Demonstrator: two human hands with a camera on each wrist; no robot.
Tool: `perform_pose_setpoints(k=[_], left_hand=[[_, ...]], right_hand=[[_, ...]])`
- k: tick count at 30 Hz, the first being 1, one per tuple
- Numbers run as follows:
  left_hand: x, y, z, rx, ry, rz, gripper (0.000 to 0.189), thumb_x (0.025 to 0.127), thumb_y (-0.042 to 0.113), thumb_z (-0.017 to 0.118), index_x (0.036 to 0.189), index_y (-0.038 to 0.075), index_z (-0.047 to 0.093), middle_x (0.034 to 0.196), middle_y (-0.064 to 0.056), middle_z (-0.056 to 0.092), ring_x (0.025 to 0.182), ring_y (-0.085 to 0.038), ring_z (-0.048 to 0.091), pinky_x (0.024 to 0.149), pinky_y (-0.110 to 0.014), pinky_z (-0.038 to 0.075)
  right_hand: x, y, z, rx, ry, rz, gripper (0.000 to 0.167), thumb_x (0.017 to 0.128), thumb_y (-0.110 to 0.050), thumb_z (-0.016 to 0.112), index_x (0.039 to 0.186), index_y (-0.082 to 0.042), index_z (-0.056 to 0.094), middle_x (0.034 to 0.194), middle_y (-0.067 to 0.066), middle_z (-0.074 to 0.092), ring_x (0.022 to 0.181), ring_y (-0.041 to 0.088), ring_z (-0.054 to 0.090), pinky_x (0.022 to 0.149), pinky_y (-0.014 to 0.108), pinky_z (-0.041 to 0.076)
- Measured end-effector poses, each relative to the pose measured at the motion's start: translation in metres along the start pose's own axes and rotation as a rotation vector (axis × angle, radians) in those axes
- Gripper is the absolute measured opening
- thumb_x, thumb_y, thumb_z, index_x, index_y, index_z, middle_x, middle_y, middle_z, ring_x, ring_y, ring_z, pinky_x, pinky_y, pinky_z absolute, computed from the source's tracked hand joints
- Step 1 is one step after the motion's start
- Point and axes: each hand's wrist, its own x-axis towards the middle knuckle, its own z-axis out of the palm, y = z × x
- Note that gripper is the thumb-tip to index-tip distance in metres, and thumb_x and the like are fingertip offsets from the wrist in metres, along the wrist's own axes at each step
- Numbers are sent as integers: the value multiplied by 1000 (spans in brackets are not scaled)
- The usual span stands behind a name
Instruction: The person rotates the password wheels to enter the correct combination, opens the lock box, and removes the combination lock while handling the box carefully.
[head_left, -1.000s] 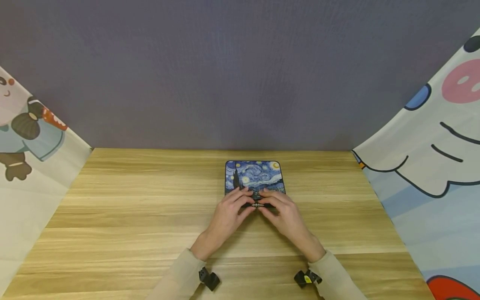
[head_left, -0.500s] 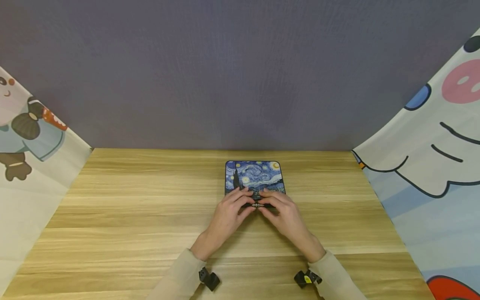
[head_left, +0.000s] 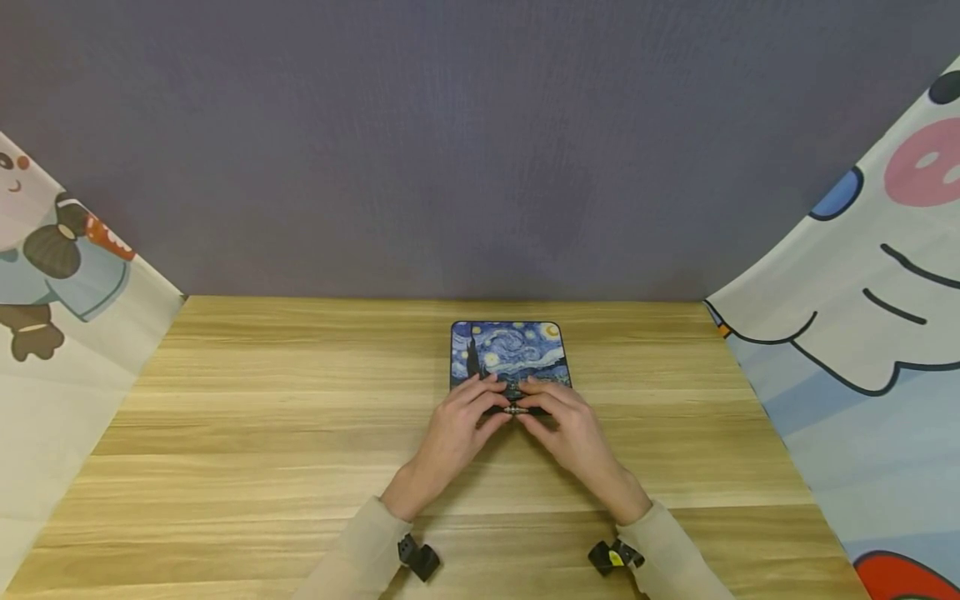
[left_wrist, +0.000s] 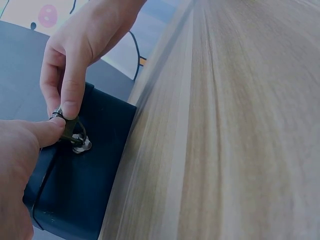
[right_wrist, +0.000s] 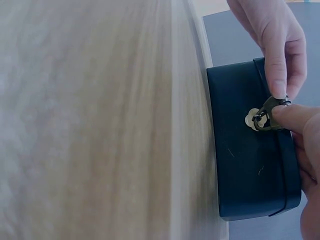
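A box with a Starry Night picture on its lid lies on the table, its lid down. Its dark front wall carries a round metal hasp plate. Through the hasp hangs a small bronze-coloured padlock with a ridged silvery end. My left hand pinches one side of the padlock between thumb and index finger. From the other side my right hand pinches it the same way. Other fingertips of both hands rest on the lid's near edge. The fingers partly cover the padlock.
The wood-grain table spreads around the box. Behind it rises a grey partition. Printed cartoon curtains flank both sides. Each sleeve bears a small black wrist camera.
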Motion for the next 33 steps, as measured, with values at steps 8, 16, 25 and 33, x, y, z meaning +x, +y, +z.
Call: perform_pose_setpoints(k=[8, 16, 25, 33], left_hand=[[0, 0, 0, -1, -12, -13, 15, 88, 16, 83, 100, 10, 77, 118, -9, 75, 123, -26, 67, 118, -41, 46], [-1, 0, 0, -3, -4, -7, 16, 87, 16, 84, 100, 10, 77, 118, -9, 75, 123, -26, 67, 117, -41, 47], [-1, 0, 0, -2, -15, -17, 15, 88, 17, 83, 100, 10, 78, 119, -9, 75, 124, -25, 67, 118, -40, 46], [0, -1, 0, -2, -4, -2, 17, 86, 16, 84, 100, 10, 78, 118, -9, 75, 122, -27, 67, 117, -42, 47]], right_hand=[[0, 0, 0, 1, 0, -5, 26, 77, -3, 90, 99, -6, 77, 119, 10, 74, 116, 32, 69, 104, 48, 57], [0, 0, 0, 4, -4, -1, 26, 77, -3, 90, 99, -6, 77, 120, 10, 74, 117, 32, 69, 104, 48, 57], [1, 0, 0, 0, -1, -6, 26, 77, -2, 90, 99, -6, 77, 119, 10, 74, 116, 31, 70, 103, 48, 57], [0, 0, 0, 3, -9, 0, 26, 77, -3, 90, 100, -6, 77, 119, 9, 74, 116, 31, 69, 103, 48, 57]])
